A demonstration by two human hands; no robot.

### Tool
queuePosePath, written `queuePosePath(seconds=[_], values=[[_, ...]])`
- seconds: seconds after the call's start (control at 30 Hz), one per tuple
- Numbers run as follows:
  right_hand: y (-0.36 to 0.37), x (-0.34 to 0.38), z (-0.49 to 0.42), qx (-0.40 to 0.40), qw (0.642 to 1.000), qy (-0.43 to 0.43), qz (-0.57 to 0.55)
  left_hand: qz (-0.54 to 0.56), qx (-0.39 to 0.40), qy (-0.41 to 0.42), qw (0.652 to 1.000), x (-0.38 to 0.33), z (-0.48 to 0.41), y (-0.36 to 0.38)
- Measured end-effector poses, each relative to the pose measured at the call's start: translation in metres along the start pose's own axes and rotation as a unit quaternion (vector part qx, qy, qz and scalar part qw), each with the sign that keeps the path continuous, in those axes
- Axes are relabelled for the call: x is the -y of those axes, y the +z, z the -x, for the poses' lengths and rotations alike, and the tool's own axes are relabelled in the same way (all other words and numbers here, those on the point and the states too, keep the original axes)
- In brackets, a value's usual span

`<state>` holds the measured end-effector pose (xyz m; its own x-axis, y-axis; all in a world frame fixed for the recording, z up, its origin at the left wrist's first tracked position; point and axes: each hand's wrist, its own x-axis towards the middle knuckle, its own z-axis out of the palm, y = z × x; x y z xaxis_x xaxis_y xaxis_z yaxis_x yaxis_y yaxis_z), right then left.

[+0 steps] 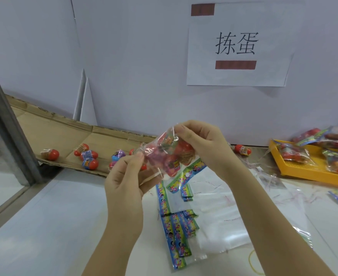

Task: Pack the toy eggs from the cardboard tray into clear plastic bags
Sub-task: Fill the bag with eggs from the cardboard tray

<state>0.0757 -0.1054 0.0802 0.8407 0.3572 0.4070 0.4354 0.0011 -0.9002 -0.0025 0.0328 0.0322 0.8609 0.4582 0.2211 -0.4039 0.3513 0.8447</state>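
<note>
I hold a bag up between both hands, above the table. My left hand pinches its lower left end, thumb and fingertips pressed together on the plastic. My right hand pinches the upper end, thumb and forefinger closed on the crumpled film, the other fingers curled behind. The bag runs tilted between the two grips, and the eggs inside it, mostly red, sit just beneath my right fingers. A printed strip hangs from the bag's lower edge, below my right palm.

Beyond my left fingers and to their left lies the tray, a flattened cardboard sheet, with loose eggs scattered on it, some red, some blue-wrapped. One more egg lies past my right wrist, near the wall.

Under my forearms, between them, empty bags with coloured strips lie in an overlapping pile. Well to the right of my right hand is a yellow basket holding packed bags. A yellow band lies just right of my right forearm. A sign hangs on the wall above my right hand, and a grey post slants far to the left.
</note>
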Motion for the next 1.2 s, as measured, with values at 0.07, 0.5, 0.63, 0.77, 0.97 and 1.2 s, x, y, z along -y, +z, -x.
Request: queuePosePath(seconds=[0.07, 0.5, 0.63, 0.77, 0.97, 1.2], values=[[-0.002, -0.001, 0.000, -0.001, 1.000, 0.017, 0.005, -0.023, 0.003, 0.012, 1.000, 0.001, 0.001, -0.001], [-0.003, -0.012, -0.005, -0.060, 0.998, 0.018, -0.023, -0.009, 0.061, 0.032, 0.998, 0.001, 0.000, -0.001], [0.002, -0.009, -0.004, -0.054, 0.998, -0.008, 0.010, -0.035, 0.074, 0.039, 0.996, -0.001, 0.000, -0.002], [0.002, -0.005, -0.003, -0.066, 0.997, -0.018, 0.031, -0.054, 0.062, 0.071, 0.994, -0.004, 0.003, 0.000], [0.002, -0.004, -0.002, -0.078, 0.996, -0.018, 0.034, -0.135, 0.005, 0.113, 0.984, 0.001, 0.002, -0.003], [-0.009, 0.000, -0.003, -0.084, 0.996, -0.004, 0.025, -0.116, -0.009, 0.090, 0.989, 0.002, -0.003, -0.007]])
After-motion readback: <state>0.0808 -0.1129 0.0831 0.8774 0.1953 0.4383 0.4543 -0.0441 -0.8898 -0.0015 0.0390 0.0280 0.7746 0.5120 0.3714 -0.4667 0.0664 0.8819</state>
